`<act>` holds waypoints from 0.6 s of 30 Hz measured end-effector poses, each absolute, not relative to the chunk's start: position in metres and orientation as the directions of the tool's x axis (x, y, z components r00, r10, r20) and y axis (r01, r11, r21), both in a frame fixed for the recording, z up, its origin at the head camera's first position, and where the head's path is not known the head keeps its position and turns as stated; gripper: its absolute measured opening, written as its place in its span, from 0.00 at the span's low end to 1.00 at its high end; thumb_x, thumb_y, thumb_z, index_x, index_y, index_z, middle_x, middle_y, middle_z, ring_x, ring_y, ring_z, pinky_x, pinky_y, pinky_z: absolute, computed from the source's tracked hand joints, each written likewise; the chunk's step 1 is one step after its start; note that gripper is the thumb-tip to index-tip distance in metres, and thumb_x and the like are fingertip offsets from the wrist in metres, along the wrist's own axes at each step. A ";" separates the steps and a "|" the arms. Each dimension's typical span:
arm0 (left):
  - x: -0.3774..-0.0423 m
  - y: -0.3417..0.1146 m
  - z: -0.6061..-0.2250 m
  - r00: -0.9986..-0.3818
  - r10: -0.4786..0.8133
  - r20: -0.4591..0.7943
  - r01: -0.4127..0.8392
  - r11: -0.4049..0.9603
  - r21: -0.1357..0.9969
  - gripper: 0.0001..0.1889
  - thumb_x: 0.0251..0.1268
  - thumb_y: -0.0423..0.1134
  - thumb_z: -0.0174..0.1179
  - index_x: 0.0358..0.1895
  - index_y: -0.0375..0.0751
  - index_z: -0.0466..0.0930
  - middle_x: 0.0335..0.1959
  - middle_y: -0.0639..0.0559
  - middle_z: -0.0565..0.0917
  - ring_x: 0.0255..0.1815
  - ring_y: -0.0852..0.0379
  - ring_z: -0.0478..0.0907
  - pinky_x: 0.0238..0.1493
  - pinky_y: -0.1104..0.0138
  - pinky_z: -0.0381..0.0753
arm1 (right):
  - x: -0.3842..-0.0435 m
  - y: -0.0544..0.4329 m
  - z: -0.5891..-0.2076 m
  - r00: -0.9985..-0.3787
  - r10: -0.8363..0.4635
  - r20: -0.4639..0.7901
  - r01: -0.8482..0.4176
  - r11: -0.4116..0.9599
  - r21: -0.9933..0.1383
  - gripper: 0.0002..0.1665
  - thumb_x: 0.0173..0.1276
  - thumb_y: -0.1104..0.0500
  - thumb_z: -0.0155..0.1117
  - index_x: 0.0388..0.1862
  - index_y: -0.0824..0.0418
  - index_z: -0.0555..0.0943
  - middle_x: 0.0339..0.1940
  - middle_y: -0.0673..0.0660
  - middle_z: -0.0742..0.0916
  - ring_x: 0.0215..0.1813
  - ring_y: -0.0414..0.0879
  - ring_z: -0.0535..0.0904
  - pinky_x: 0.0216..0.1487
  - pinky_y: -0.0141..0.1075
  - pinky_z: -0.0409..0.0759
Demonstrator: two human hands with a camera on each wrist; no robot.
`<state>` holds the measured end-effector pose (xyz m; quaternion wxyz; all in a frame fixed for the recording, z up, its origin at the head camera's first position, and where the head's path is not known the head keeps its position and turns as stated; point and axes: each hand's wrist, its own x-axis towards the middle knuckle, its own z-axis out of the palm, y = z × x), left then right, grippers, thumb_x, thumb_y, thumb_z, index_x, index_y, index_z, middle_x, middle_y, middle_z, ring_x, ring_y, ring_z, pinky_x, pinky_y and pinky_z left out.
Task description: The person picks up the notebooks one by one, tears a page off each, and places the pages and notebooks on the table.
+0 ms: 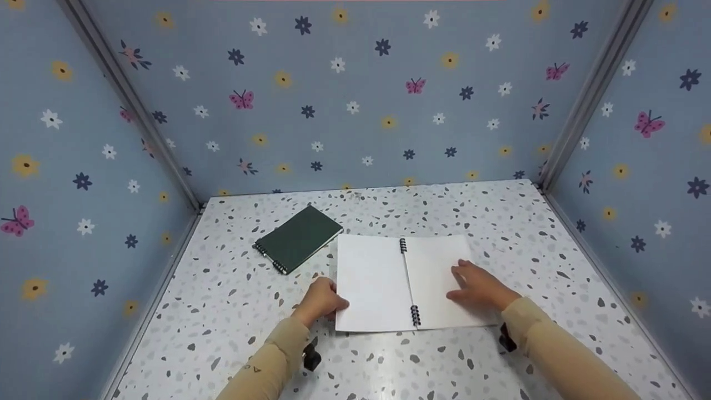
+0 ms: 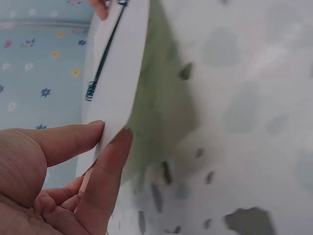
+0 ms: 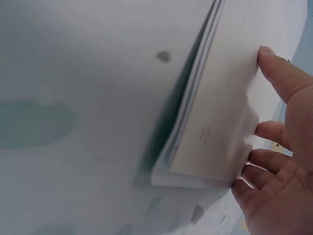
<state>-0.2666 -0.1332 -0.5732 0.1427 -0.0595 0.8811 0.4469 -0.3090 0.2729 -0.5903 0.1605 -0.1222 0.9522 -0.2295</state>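
Observation:
A spiral notebook [image 1: 371, 278] lies spread on the table with blank white pages on both sides of its black coil [image 1: 415, 315]. At its left edge, my left hand [image 1: 321, 300] pinches the left leaf between thumb and fingers. The left wrist view shows that leaf [image 2: 120, 73] raised off the table, its shadow beneath. On the right page [image 3: 220, 122], my right hand [image 1: 479, 284] rests its thumb and fingertips, the fingers near the outer edge. A small faint mark shows near that page's corner in the right wrist view.
A dark green spiral notebook [image 1: 300, 238] lies closed and slanted behind and left of the spread one. The speckled white table [image 1: 389, 366] is walled by blue flowered panels [image 1: 355, 100] at the back and both sides, with metal posts [image 1: 597, 94] at the corners.

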 end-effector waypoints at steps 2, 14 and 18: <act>-0.260 -0.134 -0.577 -0.956 0.030 -0.293 -0.218 0.599 0.771 0.12 0.58 0.29 0.75 0.37 0.33 0.78 0.32 0.45 0.82 0.25 0.54 0.83 0.25 0.64 0.85 | -0.305 0.274 -0.591 -0.919 -0.307 -0.248 -0.159 0.863 -0.480 0.51 0.74 0.45 0.75 0.84 0.70 0.66 0.88 0.74 0.60 0.89 0.73 0.52 0.89 0.65 0.50; -0.264 -0.117 -0.571 -0.984 0.072 -0.162 -0.034 0.819 0.572 0.36 0.66 0.49 0.77 0.66 0.25 0.78 0.55 0.32 0.86 0.51 0.39 0.88 0.54 0.49 0.89 | -0.313 0.274 -0.585 -0.929 -0.334 -0.161 -0.230 0.861 -0.454 0.63 0.68 0.44 0.80 0.88 0.70 0.56 0.88 0.76 0.58 0.88 0.74 0.55 0.88 0.66 0.52; -0.282 -0.102 -0.576 -0.970 0.229 -0.086 0.147 0.826 0.544 0.43 0.70 0.54 0.74 0.78 0.30 0.71 0.74 0.30 0.76 0.76 0.32 0.75 0.79 0.44 0.75 | -0.329 0.272 -0.585 -0.936 -0.323 -0.138 -0.239 0.874 -0.424 0.63 0.70 0.42 0.78 0.88 0.71 0.55 0.88 0.77 0.58 0.88 0.74 0.54 0.88 0.65 0.52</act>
